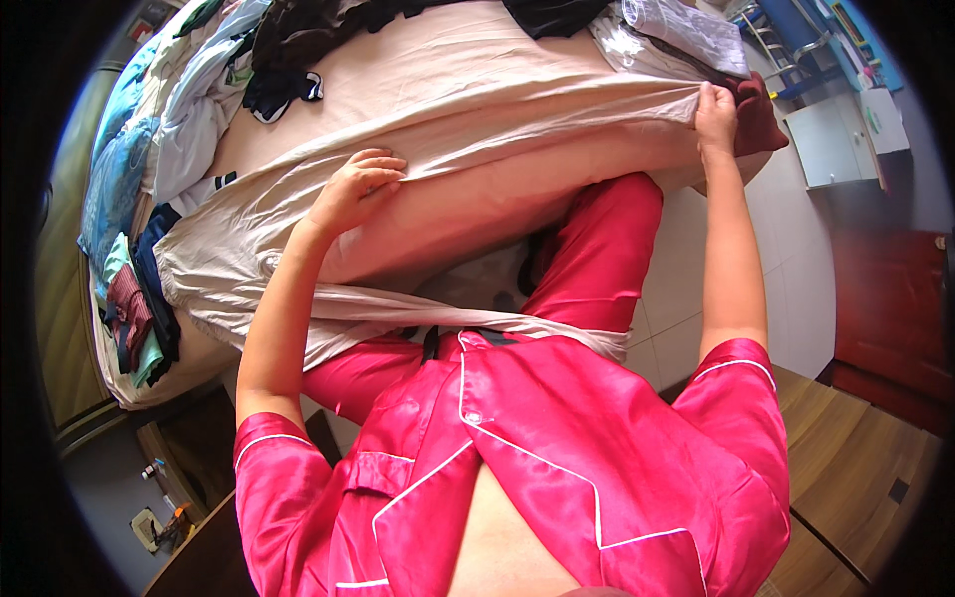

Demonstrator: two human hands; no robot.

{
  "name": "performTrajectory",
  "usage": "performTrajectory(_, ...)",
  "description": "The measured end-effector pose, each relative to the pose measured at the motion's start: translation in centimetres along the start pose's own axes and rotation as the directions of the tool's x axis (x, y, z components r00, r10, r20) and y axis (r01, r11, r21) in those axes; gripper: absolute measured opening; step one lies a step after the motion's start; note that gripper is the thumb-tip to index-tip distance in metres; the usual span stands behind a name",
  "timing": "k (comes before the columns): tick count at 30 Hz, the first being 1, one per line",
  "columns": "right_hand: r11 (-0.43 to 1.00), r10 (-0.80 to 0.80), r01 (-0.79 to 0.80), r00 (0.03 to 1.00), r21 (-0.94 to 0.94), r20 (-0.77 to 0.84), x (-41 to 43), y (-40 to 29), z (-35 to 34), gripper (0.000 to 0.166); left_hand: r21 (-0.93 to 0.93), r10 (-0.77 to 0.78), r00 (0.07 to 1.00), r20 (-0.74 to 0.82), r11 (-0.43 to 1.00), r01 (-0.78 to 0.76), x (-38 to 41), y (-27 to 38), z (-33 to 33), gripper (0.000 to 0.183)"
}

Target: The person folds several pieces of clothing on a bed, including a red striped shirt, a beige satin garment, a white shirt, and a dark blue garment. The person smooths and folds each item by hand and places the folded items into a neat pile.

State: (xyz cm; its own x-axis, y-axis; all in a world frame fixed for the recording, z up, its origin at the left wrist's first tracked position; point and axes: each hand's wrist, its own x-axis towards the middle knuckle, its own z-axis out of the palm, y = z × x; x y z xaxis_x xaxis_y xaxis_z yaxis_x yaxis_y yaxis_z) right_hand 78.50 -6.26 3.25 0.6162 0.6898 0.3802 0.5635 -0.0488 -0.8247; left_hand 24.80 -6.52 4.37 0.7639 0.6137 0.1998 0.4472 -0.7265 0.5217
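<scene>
A long pale beige garment [298, 216], possibly trousers, is spread along the near edge of the bed [440, 60]. One long part runs right to my right hand [716, 116], whose fingers grip its end and pull the cloth into taut creases. A second long part [477, 319] lies across my lap, its end over my thigh at the right. My left hand [362, 186] rests on the garment's near edge, fingers lightly bent and not closed around the cloth. A round button [270, 260] shows on the garment, close to my left forearm.
Folded clothes [683, 37] lie by my right hand, with a dark red cloth [755, 116] beside it. Small folded garments [134, 313] sit at the bed's left. Loose clothes [194, 104] cover the far left. Wooden furniture [843, 455] stands behind me at right.
</scene>
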Motion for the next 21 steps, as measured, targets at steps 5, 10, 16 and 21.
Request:
performTrajectory(5,0.926,0.051,-0.013,0.995,-0.378,0.09,1.4,4.0,2.0,0.034,-0.054,-0.093,0.996,0.011,0.994,0.093,0.9,-0.1,-1.1,0.019)
performTrajectory(10,0.973,0.078,-0.041,0.985,-0.228,0.156,1.7,2.9,2.2,0.036,0.439,-0.184,0.92,-0.347,0.835,0.333,-0.3,-6.3,-1.9,0.041)
performTrajectory(16,0.923,-0.027,0.116,0.971,-0.367,0.239,-0.1,0.4,1.2,0.04,0.439,-0.344,0.814,-0.467,0.71,0.551,-4.2,-14.3,-4.1,0.032)
performTrajectory(21,0.728,-0.19,0.198,0.978,-0.657,0.084,-0.8,0.4,1.5,0.032,0.272,-0.309,0.854,-0.418,0.855,0.442,-3.5,-15.1,-5.7,0.016)
